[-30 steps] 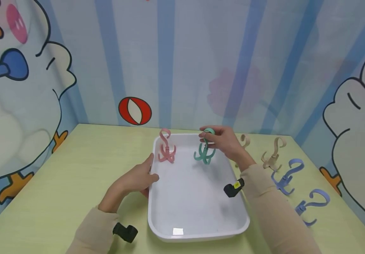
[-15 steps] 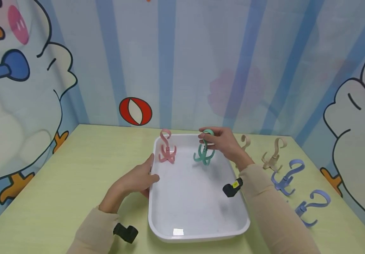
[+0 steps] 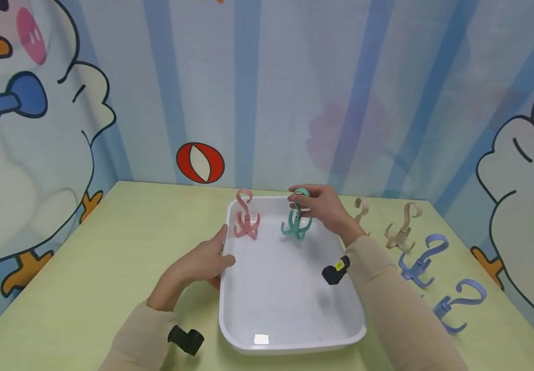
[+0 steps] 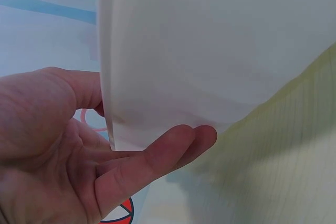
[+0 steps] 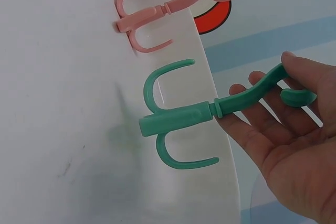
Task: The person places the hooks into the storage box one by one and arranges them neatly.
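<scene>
My left hand [image 3: 204, 260] grips the left wall of a white tray [image 3: 290, 309], thumb over the rim. In the left wrist view, the fingers [image 4: 149, 169] lie against the tray's outer side. My right hand [image 3: 324, 206] pinches a green multi-prong hook hanger [image 5: 178, 119] by its curved upper hook, prongs downward. The green hanger is upright over the far right part of the tray; whether its base touches the tray floor I cannot tell. A pink hook hanger [image 3: 247, 221] of the same shape stands in the tray's far left corner.
Right of the tray, on the pale yellow table [image 3: 165, 211], are two beige hook hangers, one [image 3: 401, 229] in plain sight and one [image 3: 361, 207] partly behind my right hand. Two blue hangers [image 3: 421, 263] sit nearer, one partly behind my right sleeve. A cartoon curtain [image 3: 276, 103] rises behind.
My right hand has shifted slightly left with the green hook hanger. The left hand keeps its grip on the tray. The whole head view has drifted slightly.
</scene>
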A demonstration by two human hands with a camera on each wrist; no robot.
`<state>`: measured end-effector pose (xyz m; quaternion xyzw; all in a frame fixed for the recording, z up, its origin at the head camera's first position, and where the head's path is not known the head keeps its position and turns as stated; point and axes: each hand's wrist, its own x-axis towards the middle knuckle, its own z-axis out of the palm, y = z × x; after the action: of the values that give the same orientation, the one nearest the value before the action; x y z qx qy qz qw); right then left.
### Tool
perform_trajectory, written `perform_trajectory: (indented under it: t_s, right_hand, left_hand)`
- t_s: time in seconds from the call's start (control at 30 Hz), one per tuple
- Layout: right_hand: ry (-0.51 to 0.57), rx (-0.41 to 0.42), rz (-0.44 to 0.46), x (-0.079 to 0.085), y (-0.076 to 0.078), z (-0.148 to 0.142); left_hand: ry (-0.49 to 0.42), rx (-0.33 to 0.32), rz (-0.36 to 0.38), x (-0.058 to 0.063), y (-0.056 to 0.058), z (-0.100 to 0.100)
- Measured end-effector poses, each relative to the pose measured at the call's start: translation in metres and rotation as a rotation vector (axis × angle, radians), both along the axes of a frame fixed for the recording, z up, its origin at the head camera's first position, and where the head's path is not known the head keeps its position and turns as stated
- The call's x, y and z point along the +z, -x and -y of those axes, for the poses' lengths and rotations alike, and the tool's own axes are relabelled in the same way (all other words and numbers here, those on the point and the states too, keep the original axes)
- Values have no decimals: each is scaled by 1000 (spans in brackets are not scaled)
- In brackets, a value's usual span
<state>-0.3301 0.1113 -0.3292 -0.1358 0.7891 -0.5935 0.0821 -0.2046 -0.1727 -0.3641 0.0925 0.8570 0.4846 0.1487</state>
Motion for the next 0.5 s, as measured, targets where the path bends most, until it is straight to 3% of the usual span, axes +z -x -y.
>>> perform_trajectory:
  t_s: [0.5]
  right_hand:
    - [7,-33,36,-13,11,12]
  left_hand:
    - [10,13,-7,2,-1,-1]
